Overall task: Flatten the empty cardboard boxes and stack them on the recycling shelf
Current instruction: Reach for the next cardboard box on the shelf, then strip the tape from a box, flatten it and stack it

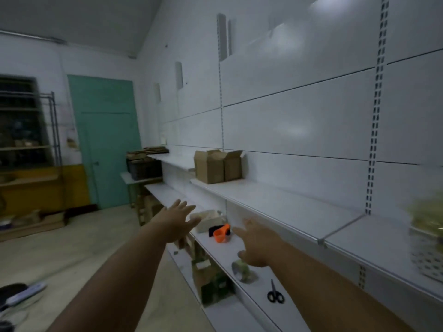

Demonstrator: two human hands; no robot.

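Observation:
Two brown cardboard boxes (217, 166) stand upright side by side on the upper white shelf (275, 202), their top flaps open. Flattened cardboard (146, 151) lies stacked on a farther shelf near the green door. My left hand (177, 221) reaches forward with fingers spread, holding nothing, below and left of the boxes. My right hand (255, 244) is stretched out in the same way over the lower shelf (230, 250), also holding nothing. Both hands are well short of the boxes.
On the lower shelf lie an orange tape dispenser (221, 233), a tape roll (242, 269), black scissors (275, 293) and a white container (208, 218). A perforated white basket (428, 250) sits at the right. More boxes (208, 281) stand beneath. A green door (105, 140) is at the back.

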